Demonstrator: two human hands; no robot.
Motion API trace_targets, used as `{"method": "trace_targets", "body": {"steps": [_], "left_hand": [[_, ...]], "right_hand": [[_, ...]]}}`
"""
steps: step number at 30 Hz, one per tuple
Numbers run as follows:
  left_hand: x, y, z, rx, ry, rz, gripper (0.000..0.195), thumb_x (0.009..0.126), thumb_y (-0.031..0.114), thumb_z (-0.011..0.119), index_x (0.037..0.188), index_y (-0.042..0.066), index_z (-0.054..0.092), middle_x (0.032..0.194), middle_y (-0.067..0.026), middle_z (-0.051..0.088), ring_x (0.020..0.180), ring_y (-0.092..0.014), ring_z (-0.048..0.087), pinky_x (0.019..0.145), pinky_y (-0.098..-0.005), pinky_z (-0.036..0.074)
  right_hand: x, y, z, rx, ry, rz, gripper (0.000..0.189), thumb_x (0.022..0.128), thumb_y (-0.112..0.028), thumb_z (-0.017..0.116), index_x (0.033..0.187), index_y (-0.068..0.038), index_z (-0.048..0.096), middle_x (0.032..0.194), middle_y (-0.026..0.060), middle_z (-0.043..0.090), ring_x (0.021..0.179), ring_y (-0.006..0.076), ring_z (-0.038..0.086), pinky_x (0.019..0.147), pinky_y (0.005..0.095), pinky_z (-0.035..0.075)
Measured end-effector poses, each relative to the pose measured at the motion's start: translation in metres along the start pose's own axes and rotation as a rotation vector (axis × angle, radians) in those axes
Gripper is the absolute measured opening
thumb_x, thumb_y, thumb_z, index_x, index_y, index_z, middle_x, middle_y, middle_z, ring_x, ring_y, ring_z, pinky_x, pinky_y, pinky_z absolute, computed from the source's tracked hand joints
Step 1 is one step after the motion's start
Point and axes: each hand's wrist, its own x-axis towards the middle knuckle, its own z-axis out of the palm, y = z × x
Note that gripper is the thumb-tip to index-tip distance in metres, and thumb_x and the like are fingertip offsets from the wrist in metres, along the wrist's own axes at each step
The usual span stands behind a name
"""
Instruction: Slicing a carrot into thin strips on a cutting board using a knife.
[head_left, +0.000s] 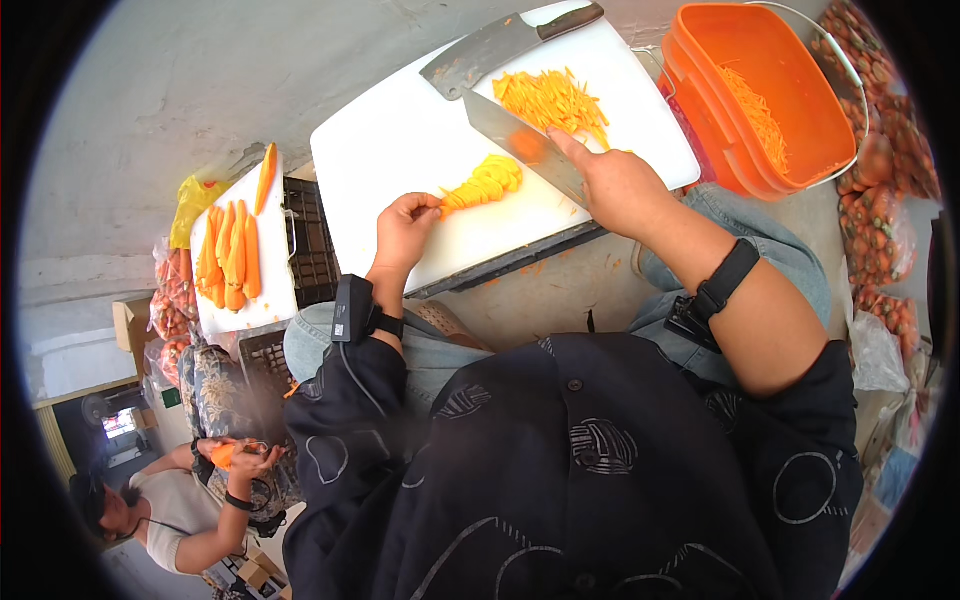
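Observation:
A fanned row of thin carrot slices (484, 184) lies on the white cutting board (375, 150) before me. My left hand (407, 225) pinches the near-left end of that row between thumb and fingertips. In my right hand (619, 184) is a broad-bladed kitchen knife (499, 124), its handle hidden by my palm and my index finger stretched along the blade. The blade slants up and left, between the slices and a pile of carrot shreds (551, 101). A second cleaver (487, 54) with a dark wooden handle rests at the board's far edge.
Right of the board stands an orange bucket (757, 97) with carrot shreds inside. On the left, peeled carrots (232, 251) lie on a smaller white board (274, 300) beside a black plastic crate (311, 240). Bagged carrots (874, 217) line the right. A person (184, 510) at lower left holds a carrot.

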Motion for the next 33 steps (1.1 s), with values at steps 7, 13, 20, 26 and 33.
{"method": "trace_targets", "body": {"steps": [7, 13, 20, 26, 33], "left_hand": [[-0.004, 0.001, 0.001, 0.153, 0.1, 0.063, 0.018, 0.081, 0.001, 0.069, 0.099, 0.001, 0.069, 0.093, -0.0055, 0.066, 0.077, -0.012, 0.062, 0.073, -0.0251, 0.052], [-0.015, 0.024, 0.019, 0.384, 0.21, 0.48, 0.037, 0.071, 0.008, 0.077, 0.106, 0.008, 0.066, 0.114, -0.0102, 0.058, 0.103, -0.024, 0.058, 0.087, -0.0346, 0.049], [-0.007, 0.037, 0.056, 0.464, 0.151, 0.74, 0.044, 0.063, 0.011, 0.082, 0.104, 0.008, 0.066, 0.12, -0.0116, 0.057, 0.112, -0.034, 0.052, 0.096, -0.0421, 0.043], [0.002, 0.029, 0.064, 0.405, 0.168, 0.738, 0.035, 0.067, 0.007, 0.078, 0.099, 0.006, 0.066, 0.115, -0.0106, 0.06, 0.109, -0.033, 0.053, 0.093, -0.0406, 0.046], [0.001, 0.029, 0.065, 0.363, 0.252, 0.74, 0.032, 0.067, 0.004, 0.077, 0.097, 0.005, 0.066, 0.109, -0.0097, 0.061, 0.104, -0.031, 0.054, 0.089, -0.0388, 0.047]], "right_hand": [[-0.001, -0.001, 0.0, -0.021, 0.01, -0.023, 0.073, 0.083, -0.004, 0.054, 0.149, -0.021, 0.028, 0.071, 0.0217, 0.063, 0.066, 0.0389, 0.063, 0.063, 0.0475, 0.051], [-0.003, -0.009, -0.009, -0.126, -0.051, -0.025, 0.076, 0.08, 0.0, 0.053, 0.149, -0.021, 0.029, 0.074, 0.0182, 0.064, 0.07, 0.0351, 0.064, 0.063, 0.0451, 0.051], [-0.006, -0.01, -0.013, -0.175, -0.022, -0.074, 0.077, 0.078, 0.002, 0.054, 0.149, -0.021, 0.033, 0.071, 0.0155, 0.064, 0.065, 0.0339, 0.063, 0.061, 0.0437, 0.05], [-0.011, -0.016, -0.008, -0.14, -0.059, -0.132, 0.075, 0.078, 0.001, 0.054, 0.147, -0.021, 0.036, 0.071, 0.0148, 0.064, 0.063, 0.0336, 0.063, 0.06, 0.0436, 0.05], [-0.008, -0.021, -0.002, -0.127, -0.077, -0.181, 0.074, 0.077, 0.002, 0.054, 0.146, -0.02, 0.038, 0.071, 0.0141, 0.064, 0.064, 0.0338, 0.063, 0.061, 0.0435, 0.051]]}}
